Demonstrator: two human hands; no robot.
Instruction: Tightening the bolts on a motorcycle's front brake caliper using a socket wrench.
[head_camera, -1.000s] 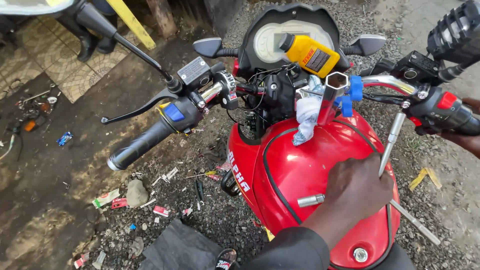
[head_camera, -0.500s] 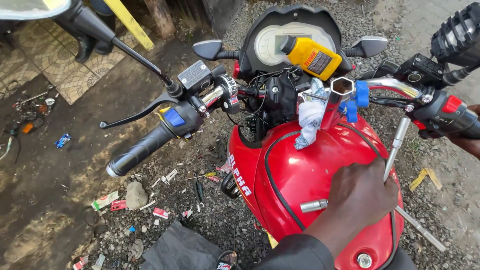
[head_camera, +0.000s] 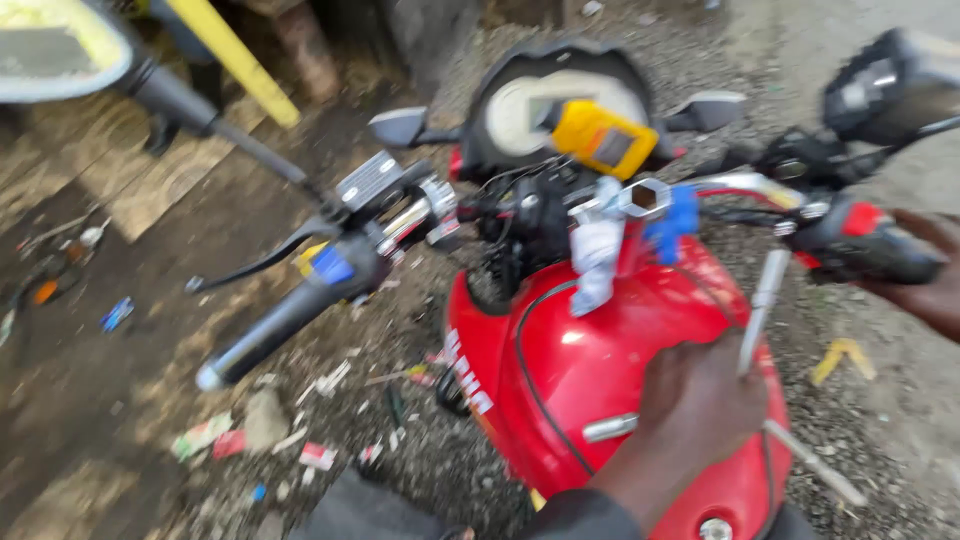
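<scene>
Gripping tools on the tank

Left hand (head_camera: 700, 400) closed around metal rods (head_camera: 757, 310) atop the red fuel tank (head_camera: 590, 370). Right hand (head_camera: 925, 270) wraps the right handlebar grip (head_camera: 870, 250). Probably tool-selection stage; next move likely needs the hex socket (head_camera: 643, 197) seated squarely.

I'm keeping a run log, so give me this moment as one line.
left hand: on red fuel tank, holding metal tools | right hand: on right handlebar grip | yellow bottle: on dash | view: blurred
</scene>
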